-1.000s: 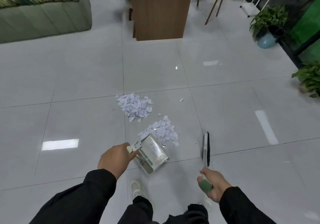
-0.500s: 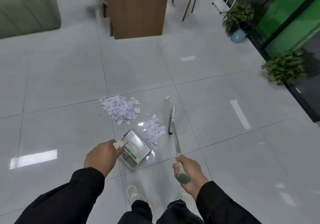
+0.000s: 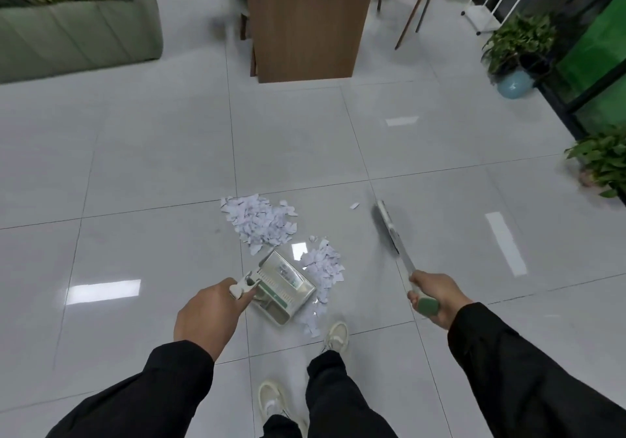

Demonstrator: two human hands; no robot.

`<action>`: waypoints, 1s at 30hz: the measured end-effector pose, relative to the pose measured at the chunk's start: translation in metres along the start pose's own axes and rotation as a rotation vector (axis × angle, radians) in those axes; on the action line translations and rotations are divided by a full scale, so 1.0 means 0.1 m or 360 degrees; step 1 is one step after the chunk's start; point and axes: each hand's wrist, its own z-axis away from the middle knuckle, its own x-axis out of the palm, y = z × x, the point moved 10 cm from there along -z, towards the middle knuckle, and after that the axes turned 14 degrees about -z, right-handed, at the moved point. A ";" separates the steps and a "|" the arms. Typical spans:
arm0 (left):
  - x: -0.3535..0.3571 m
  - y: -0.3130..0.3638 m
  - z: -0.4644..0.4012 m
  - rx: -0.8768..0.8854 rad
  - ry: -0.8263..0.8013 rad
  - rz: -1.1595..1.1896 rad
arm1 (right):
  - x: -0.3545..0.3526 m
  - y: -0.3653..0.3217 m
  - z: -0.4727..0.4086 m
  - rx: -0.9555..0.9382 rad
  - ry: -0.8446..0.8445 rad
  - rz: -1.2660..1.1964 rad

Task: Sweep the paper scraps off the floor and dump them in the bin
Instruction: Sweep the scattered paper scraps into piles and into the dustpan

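- The left hand [image 3: 206, 315] grips the handle of the dustpan [image 3: 283, 287], which sits on the floor [image 3: 135, 166].
- The right hand [image 3: 435, 297] grips the brush [image 3: 389, 231], held out to the right.
- The paper scraps [image 3: 259, 222] lie in two piles: a big one past the dustpan and a small one touching its right side.
- The job looks just begun; almost all scraps are on the floor, and no bin is in view.
- There is lots of open floor around. The wooden cabinet [image 3: 305, 20] and plants [image 3: 518, 44] stand well apart.

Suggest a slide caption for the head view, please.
Left hand holds dustpan beside paper scraps; right hand raises brush.
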 end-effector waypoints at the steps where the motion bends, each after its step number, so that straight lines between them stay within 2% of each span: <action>1: -0.02 0.00 -0.04 -0.0026 0.0022 -0.0003 | 0.08 -0.15 -0.17 -0.0006 -0.0010 0.0053; 5: -0.10 -0.09 -0.11 -0.0151 0.0054 0.0012 | 0.26 -0.48 -0.71 0.0023 -0.0010 0.0392; 7: -0.17 -0.12 -0.25 -0.0228 0.0065 0.0026 | 0.49 -0.52 -0.95 0.0106 -0.0096 0.0566; 10: -0.22 -0.16 -0.33 -0.0264 0.0056 0.0046 | 0.78 -0.39 -1.07 0.0089 -0.0177 0.0872; 14: -0.25 -0.33 -0.39 -0.0289 0.0034 0.0077 | 1.17 -0.08 -0.80 0.0041 -0.0256 0.1165; 18: -0.31 -0.52 -0.65 -0.0183 -0.0012 0.0078 | 1.26 0.17 -0.32 0.0171 -0.0296 0.0875; 23: -0.37 -0.84 -1.05 0.0000 0.0000 0.0007 | 1.26 0.32 0.31 0.0148 -0.0293 0.0713; 24: -0.41 -1.07 -1.15 0.0047 -0.0031 0.0013 | 1.37 0.50 0.48 0.0131 -0.0250 0.0648; 26: -0.39 -1.05 -1.25 0.0155 -0.0053 -0.0035 | 1.31 0.68 0.69 0.0148 -0.0196 0.0547; 27: -0.45 -1.30 -1.32 0.0211 -0.0081 -0.0051 | 1.51 0.89 0.87 0.0134 -0.0142 0.0486; 30: -0.49 -1.41 -1.38 0.0385 -0.0123 -0.0110 | 1.70 1.26 1.25 0.0101 -0.0044 0.0302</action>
